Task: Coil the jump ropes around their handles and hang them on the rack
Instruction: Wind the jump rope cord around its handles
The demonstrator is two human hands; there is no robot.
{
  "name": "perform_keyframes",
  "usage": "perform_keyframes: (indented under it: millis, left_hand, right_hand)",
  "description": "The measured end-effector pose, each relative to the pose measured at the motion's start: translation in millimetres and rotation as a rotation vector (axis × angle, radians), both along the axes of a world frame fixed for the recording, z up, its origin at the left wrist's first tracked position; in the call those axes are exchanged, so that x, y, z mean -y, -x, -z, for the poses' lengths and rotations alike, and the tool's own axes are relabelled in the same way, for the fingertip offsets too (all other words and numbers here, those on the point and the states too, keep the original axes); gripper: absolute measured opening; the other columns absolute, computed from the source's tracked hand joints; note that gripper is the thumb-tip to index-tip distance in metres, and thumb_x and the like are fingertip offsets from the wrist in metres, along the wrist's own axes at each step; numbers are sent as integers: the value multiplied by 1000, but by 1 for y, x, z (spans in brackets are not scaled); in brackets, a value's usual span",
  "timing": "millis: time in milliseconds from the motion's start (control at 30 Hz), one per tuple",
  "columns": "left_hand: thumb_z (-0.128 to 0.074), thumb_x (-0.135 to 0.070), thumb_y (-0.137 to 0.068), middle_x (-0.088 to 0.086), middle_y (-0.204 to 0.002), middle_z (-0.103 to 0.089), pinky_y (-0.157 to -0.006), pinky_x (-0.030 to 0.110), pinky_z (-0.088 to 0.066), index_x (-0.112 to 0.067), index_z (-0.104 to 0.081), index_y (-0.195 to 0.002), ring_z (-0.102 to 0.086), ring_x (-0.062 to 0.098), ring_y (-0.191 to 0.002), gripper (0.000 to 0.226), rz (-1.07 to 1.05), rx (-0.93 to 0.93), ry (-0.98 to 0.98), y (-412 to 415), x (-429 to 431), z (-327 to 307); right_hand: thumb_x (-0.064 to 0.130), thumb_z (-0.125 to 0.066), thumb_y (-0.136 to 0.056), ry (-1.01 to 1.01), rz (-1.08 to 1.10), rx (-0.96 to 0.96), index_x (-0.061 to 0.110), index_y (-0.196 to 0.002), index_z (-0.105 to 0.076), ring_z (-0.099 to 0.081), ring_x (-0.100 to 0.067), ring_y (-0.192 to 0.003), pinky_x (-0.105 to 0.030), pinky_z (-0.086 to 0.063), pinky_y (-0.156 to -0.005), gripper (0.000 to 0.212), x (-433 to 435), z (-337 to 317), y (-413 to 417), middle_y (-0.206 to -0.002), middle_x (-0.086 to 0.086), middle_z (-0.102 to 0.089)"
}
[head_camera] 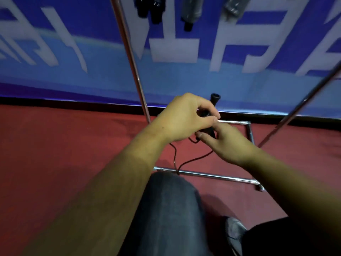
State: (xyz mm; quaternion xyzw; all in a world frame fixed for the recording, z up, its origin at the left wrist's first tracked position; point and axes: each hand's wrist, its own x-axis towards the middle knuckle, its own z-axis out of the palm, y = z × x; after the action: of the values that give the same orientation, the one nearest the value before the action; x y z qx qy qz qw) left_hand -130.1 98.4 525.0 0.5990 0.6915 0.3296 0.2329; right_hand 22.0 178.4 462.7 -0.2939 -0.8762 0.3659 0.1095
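My left hand [184,117] grips the black jump rope handles [215,99], whose top end sticks up past my fingers. My right hand [225,143] comes in from the right, and its fingers touch the lower part of the handles and the thin dark rope [188,161]. The rope hangs down in a loose loop toward my knee. The metal rack [132,58] stands right behind my hands. Several black and grey items [190,17] hang at the top of the rack, blurred.
The rack's base bars [212,175] lie on the red carpet [64,145] under my hands, and a slanted rack pole [299,108] rises on the right. A blue banner with white characters [184,43] covers the wall behind. My knee in jeans [166,209] is below.
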Motion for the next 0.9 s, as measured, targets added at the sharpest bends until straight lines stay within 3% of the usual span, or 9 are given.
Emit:
perform_keyframes:
  millis: [67,200,267,367,467,533,600,767,900]
  left_hand:
    - [-76,-26,-91,-19,-93,-74,-84,21,-52,-32,-79,-98,-67,-2,-91,10,11,35,-35,-19,-2,-11]
    - [-72,-14,-95,-3,-126,-67,-96,32,-55,-29,-57,-122,-70,10,-98,35,-60,461,-123,-50,-2,-4]
    - [-73,-18,-94,-3,-141,-58,-105,33,-49,-36,-42,-138,-62,6,-119,56,-98,496,-25,-58,-1,15]
    - [-78,-32,-90,-9,-150,-52,-118,36,-39,-40,-31,-154,-48,3,-138,80,55,407,305,-65,1,50]
    - [-75,-36,-92,-14,-145,-58,-116,30,-39,-30,-50,-147,-49,-5,-134,61,160,306,447,-76,-3,72]
    - [-72,-34,-95,-16,-123,-69,-103,21,-43,-25,-68,-123,-60,-10,-113,29,137,200,448,-82,-6,83]
    - [-66,-29,-100,-16,-105,-72,-89,16,-42,-27,-70,-100,-63,-8,-94,5,105,124,470,-86,-8,91]
    - [-57,-29,-104,-12,-105,-73,-86,17,-45,-29,-69,-94,-66,4,-100,15,71,46,528,-92,-18,101]
    - [-59,-34,-103,-16,-90,-63,-66,8,-41,-32,-64,-108,-58,1,-76,7,55,56,567,-102,-28,102]
  right_hand:
    - [29,-57,-102,-24,5,20,30,-100,-57,-57,-3,-80,-13,-38,-66,2,-2,-12,-19,-88,17,-64]
    - [27,-56,-102,9,179,-106,25,-102,-60,-65,-5,-86,-16,-45,-75,5,-9,-20,-62,-92,12,-73]
    - [28,-55,-103,63,259,-181,24,-96,-63,-64,2,-81,-7,-41,-70,11,-11,-21,-81,-92,11,-74]
    - [28,-54,-105,236,310,-340,25,-93,-61,-62,-1,-65,-19,-50,-68,14,-9,-20,-99,-91,3,-75]
    - [27,-51,-106,459,318,-482,14,-102,-61,-65,-15,-69,-34,-58,-71,17,-7,-14,-106,-94,-7,-75]
    - [26,-50,-107,586,330,-574,12,-101,-61,-62,-24,-74,-39,-60,-80,19,-10,-10,-108,-94,-6,-75]
    - [23,-48,-108,745,353,-691,10,-100,-61,-53,-30,-77,-41,-57,-83,20,-12,-9,-109,-93,-7,-74]
    - [23,-42,-109,989,329,-907,10,-96,-59,-49,-18,-69,-37,-53,-82,25,-21,-13,-116,-88,-7,-69]
    - [29,-40,-109,1157,302,-1021,15,-93,-56,-46,-14,-64,-35,-52,-83,27,-27,-20,-122,-80,-2,-64]
